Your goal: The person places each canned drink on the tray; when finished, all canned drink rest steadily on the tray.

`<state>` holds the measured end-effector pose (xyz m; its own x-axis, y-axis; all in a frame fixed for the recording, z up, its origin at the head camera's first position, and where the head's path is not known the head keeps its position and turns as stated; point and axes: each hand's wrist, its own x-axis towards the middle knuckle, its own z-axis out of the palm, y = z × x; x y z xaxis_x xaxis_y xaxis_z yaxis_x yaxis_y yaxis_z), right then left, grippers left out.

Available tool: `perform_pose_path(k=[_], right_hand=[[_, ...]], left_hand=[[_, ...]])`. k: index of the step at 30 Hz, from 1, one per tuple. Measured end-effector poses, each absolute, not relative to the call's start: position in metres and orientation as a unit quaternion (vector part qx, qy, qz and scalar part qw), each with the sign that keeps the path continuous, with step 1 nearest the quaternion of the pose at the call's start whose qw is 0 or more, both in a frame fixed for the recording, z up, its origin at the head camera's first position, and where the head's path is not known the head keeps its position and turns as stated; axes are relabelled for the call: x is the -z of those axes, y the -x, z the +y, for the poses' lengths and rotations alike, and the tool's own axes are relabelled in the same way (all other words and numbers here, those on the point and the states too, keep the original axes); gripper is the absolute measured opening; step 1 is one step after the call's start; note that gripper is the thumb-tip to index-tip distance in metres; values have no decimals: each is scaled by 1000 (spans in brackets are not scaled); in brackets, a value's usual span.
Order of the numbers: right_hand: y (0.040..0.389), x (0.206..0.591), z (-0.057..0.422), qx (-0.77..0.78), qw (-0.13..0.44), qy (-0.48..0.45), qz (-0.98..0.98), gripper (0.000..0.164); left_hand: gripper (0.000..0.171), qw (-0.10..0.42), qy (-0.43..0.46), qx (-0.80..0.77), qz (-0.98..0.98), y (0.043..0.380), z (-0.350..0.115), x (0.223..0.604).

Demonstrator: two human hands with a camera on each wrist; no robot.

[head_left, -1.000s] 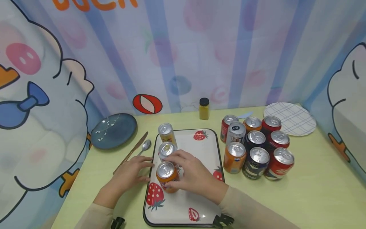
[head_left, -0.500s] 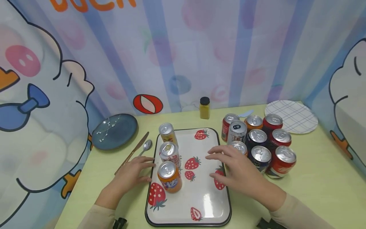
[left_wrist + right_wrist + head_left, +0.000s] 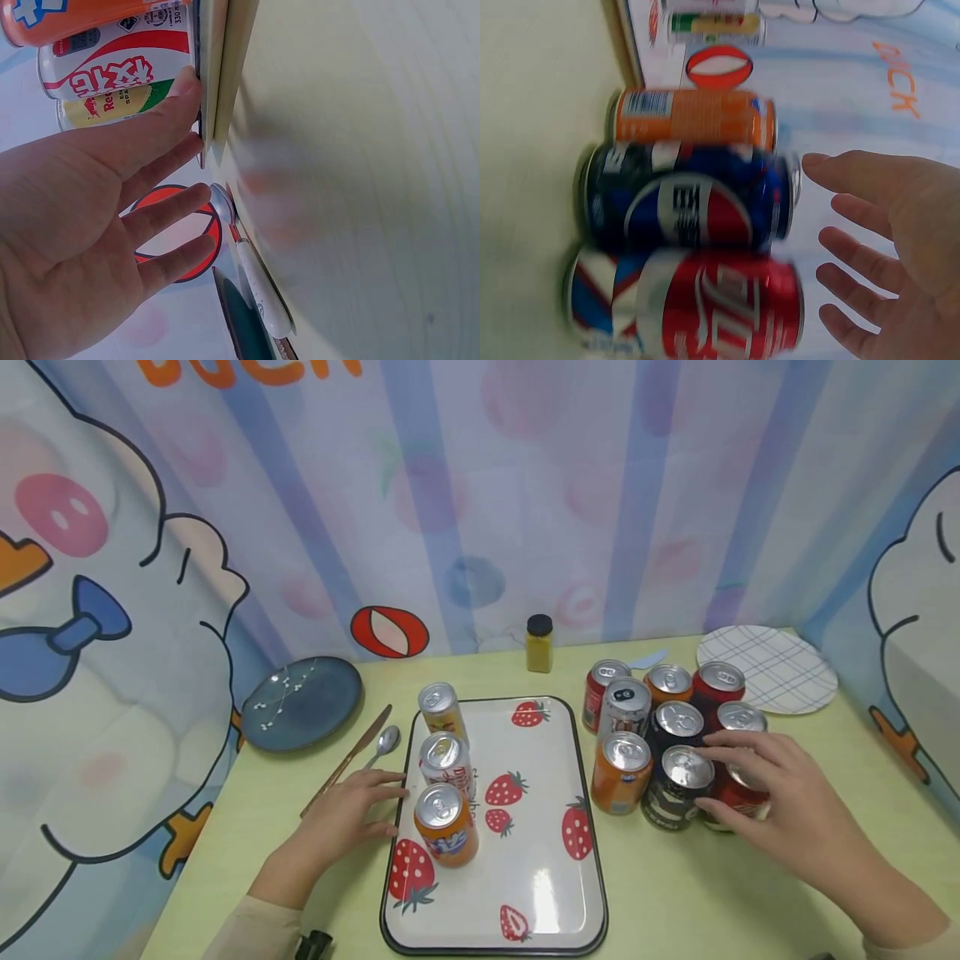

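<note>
Right of the right edge of the smooth, glossy white rectangular strawberry-print tray [image 3: 525, 860], the front dark-blue cylindrical metal can [image 3: 666, 803] has a shiny lid [image 3: 687, 767]; the pale yellow-green tabletop [image 3: 660, 893] looks satiny.

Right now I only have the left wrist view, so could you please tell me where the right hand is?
Observer: The right hand is at the front of the can group, by the dark Pepsi can and the red can next to it.
Operator: Thank you. Is it gripping either one?
Observer: No; in the right wrist view its fingers are spread above the can tops, wrapped around neither.
Operator: And is anything standing just beyond the tray's far edge?
Observer: Yes, the head view shows a small yellow bottle with a black cap, upright beyond the far edge of the tray.
</note>
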<state>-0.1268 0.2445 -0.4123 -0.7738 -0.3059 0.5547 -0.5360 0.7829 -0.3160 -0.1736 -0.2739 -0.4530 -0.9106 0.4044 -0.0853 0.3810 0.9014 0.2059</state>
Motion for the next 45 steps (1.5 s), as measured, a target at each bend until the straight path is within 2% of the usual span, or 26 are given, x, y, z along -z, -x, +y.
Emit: perform_pose_path(k=[7,15,21,36,45], right_hand=[[126,425,279,-242,258,-203,-913,71],[129,436,295,-241,240,-161,-926,78],[129,441,293,-277,233,-147,-920,77],[121,443,287,-317,208,-46,-924,75],[116,442,287,-322,199,-43,-925,72]], left_hand=[[52,65,-197,-96,974,173,-272,449],[53,62,-195,-93,974,175,-273,448],[54,60,-200,-91,974,176,-274,449],[54,52,-213,-92,971,176,-275,450],[53,52,-212,-97,971,172,-274,452]])
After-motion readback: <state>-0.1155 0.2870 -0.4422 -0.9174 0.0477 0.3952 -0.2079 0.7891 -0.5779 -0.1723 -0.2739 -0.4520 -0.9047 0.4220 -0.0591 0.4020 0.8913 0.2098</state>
